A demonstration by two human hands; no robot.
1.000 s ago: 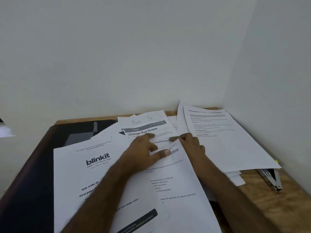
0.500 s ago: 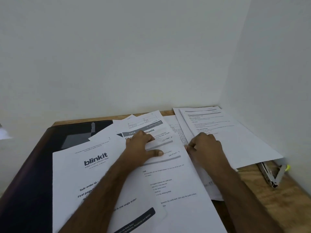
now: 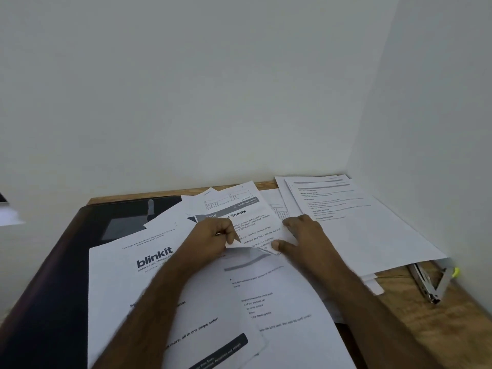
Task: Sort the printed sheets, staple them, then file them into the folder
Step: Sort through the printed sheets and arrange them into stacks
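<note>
Several printed sheets lie spread over the desk. My left hand [image 3: 213,235] pinches the curled top edge of a text sheet [image 3: 279,302] in the middle and lifts it. My right hand [image 3: 300,235] rests beside it, fingers spread on the "Change Bed Sheets" page [image 3: 250,214] with the thumb at the lifted sheet's corner. A "blinkit" sheet [image 3: 127,275] lies at the left under my left forearm. A separate stack of sheets [image 3: 359,225] sits at the right. A metal stapler [image 3: 431,283], hinged open, lies at the right edge. A dark folder [image 3: 80,235] lies under the papers.
The wooden desk [image 3: 426,328] stands in a corner, with white walls behind and to the right. Bare wood shows at the front right, near the stapler. The dark folder's left part is uncovered.
My left hand went from pressing flat on the papers to pinching and lifting the middle sheet's top edge. My right hand moved right, then back to the sheet's corner.
</note>
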